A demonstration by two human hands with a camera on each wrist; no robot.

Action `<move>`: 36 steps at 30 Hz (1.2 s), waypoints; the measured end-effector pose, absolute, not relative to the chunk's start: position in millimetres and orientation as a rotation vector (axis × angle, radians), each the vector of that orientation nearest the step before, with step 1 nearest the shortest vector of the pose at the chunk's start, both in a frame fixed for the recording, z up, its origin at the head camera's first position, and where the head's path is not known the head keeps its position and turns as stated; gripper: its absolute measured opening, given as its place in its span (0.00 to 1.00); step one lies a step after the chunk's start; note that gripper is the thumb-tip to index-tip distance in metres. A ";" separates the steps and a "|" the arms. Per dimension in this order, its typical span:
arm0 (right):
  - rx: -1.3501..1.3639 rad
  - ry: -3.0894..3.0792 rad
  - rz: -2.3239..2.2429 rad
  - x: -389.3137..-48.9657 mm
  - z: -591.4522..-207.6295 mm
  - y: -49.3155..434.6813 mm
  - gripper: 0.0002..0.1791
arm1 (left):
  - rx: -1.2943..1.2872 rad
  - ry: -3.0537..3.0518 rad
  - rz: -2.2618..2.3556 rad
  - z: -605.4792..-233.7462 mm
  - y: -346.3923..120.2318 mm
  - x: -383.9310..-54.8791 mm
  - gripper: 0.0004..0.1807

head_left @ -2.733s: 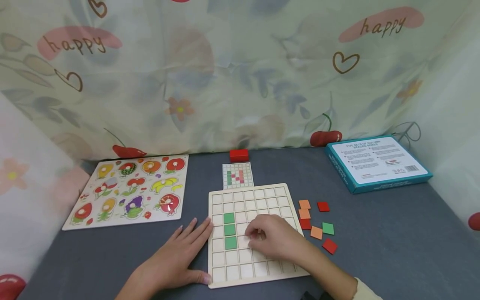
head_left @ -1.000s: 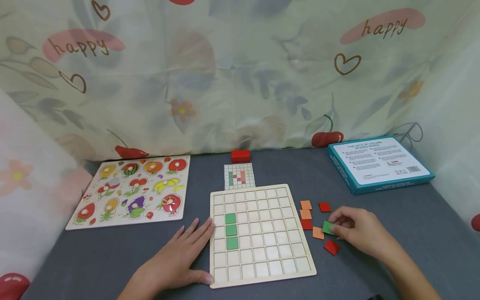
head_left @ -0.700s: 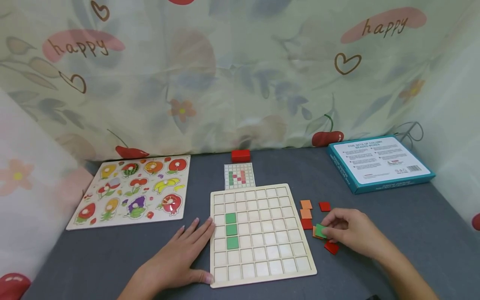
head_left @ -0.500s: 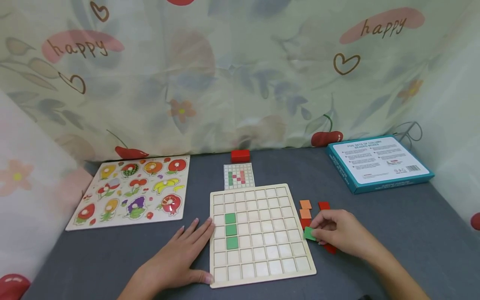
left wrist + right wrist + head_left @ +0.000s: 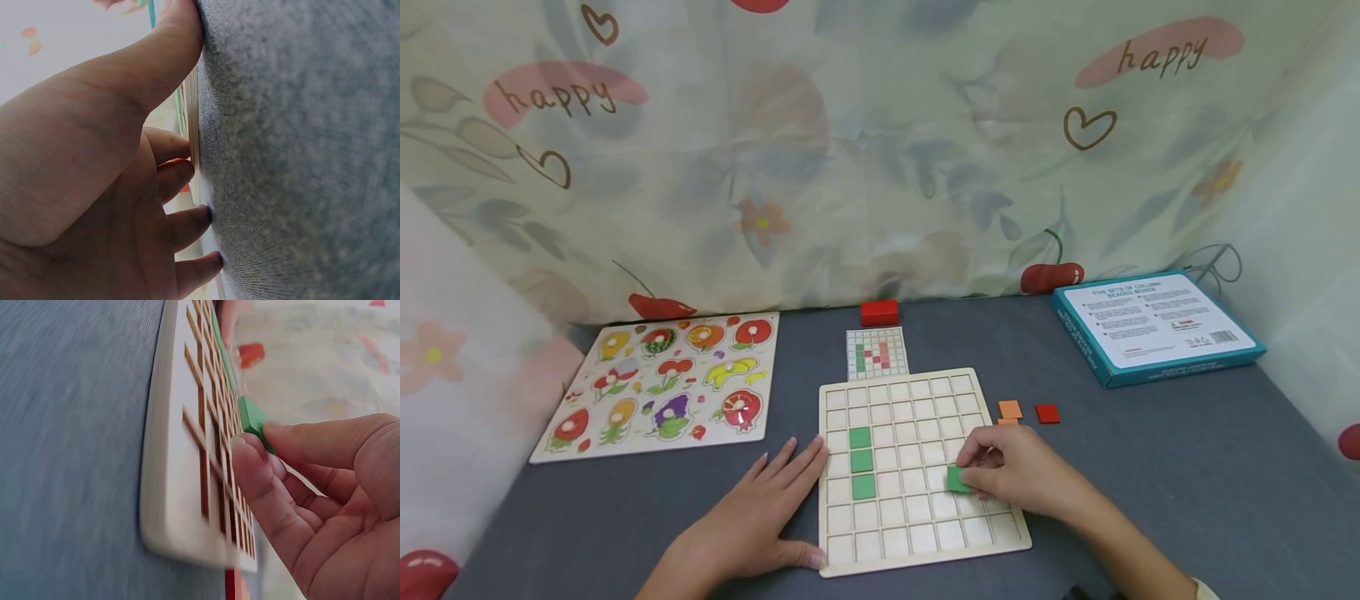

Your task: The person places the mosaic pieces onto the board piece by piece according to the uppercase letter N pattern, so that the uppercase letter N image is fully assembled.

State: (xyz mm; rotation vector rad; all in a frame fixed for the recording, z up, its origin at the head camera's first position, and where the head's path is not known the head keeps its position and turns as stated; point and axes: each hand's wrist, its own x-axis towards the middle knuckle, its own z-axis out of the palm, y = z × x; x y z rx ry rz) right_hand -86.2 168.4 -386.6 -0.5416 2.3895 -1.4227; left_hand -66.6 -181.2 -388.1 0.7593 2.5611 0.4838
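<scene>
Where cloth (image 5: 880, 175) backs the table (image 5: 1157, 467), left hand (image 5: 751, 517) splays, right hand (image 5: 1024, 471) pinches a tile (image 5: 956, 479).

The card (image 5: 877, 353) lies behind the grid board (image 5: 914, 481)

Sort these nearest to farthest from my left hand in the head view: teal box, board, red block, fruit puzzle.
1. Board: just right of the left hand, at its fingers.
2. Fruit puzzle: ahead, to the left.
3. Red block: ahead and right, by the curtain.
4. Teal box: far right.
</scene>
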 end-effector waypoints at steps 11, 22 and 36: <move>-0.649 2.339 -1.384 -83.4 -386.5 120.6 0.04 | 0.760 2.573 0.473 -391.2 -181.5 -66.9 0.64; -0.748 2.361 -1.313 -82.0 -389.4 86.7 0.08 | 0.766 2.582 0.485 -391.9 -182.4 -66.2 0.64; -0.868 2.491 -1.199 -80.3 -390.6 65.3 0.12 | 0.751 2.574 0.497 -392.8 -182.3 -66.6 0.64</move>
